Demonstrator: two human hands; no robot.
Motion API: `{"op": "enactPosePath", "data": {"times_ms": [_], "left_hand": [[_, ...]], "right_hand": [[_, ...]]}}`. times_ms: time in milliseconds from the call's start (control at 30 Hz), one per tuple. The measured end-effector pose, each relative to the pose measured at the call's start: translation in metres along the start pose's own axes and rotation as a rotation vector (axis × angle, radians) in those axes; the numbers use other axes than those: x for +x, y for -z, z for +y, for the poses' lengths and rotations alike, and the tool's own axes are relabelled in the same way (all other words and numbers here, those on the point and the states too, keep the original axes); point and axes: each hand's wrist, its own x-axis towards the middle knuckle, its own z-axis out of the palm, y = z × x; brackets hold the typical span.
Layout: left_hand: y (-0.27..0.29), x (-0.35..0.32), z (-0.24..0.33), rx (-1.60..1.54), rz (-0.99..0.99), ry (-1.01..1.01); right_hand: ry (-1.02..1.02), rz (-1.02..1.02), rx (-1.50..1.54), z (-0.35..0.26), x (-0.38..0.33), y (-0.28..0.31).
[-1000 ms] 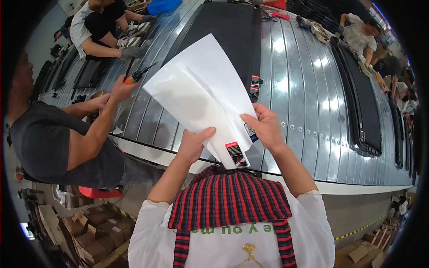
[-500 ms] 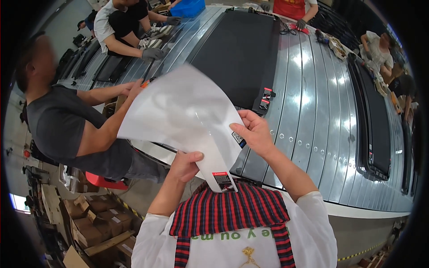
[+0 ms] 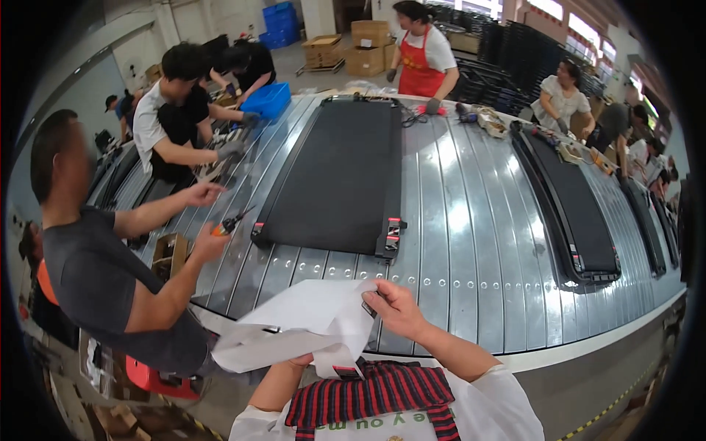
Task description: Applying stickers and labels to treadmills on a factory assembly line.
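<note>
A white label sheet [image 3: 305, 303], bent and folded over, hangs in front of me at the near edge of the metal table. My right hand [image 3: 401, 312] pinches its right edge between thumb and fingers, beside a small dark printed patch. Under the lower edge, my left hand [image 3: 297, 362] holds the sheet from below; most of its fingers are hidden by the paper. A red and black label [image 3: 346, 371] shows on the strip nearest my striped apron. Beyond the sheet lies a flat black treadmill [image 3: 331, 176], with red and black labels [image 3: 393, 234] on its near right corner.
The ribbed metal table [image 3: 463, 242] spreads across the view. A second black treadmill [image 3: 570, 206] lies to the right. At left, a co-worker [image 3: 95, 235] holds an orange and black tool [image 3: 226, 225]. Other people work along the far side, near a blue bin [image 3: 268, 101].
My view has tipped up, showing more of the room. The sheet has gone from spread out to folded over and sits lower in view. The left co-worker's hands have come apart, showing the tool.
</note>
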Motion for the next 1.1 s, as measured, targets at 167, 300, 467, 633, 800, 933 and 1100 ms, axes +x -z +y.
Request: {"op": "enactPosePath", "data": {"times_ms": [167,300,467,633,800,933,1100], "left_hand": [[0.02,0.019,-0.009,-0.021,-0.145,0.078],[0.036,0.034,-0.009,-0.04,-0.228,0.162],[0.034,0.052,-0.002,-0.028,-0.347,0.202],[0.018,0.042,0.009,0.059,-0.322,0.246],[0.002,0.044,0.017,0.048,-0.313,0.341],[0.044,0.054,0.01,0.078,-0.332,0.323],[0.116,0.065,0.004,0.013,-0.33,0.321]], "right_hand": [[0.336,0.368,-0.136,-0.013,-0.01,-0.002],[0.644,0.626,-0.774,-0.02,-0.006,0.007],[0.408,0.357,-0.404,-0.023,-0.011,0.001],[0.373,0.405,-0.441,-0.021,-0.012,-0.012],[0.371,0.452,-0.387,-0.017,-0.009,-0.017],[0.259,0.42,-0.176,-0.008,-0.009,-0.017],[0.177,0.342,0.074,-0.003,-0.003,-0.016]]}}
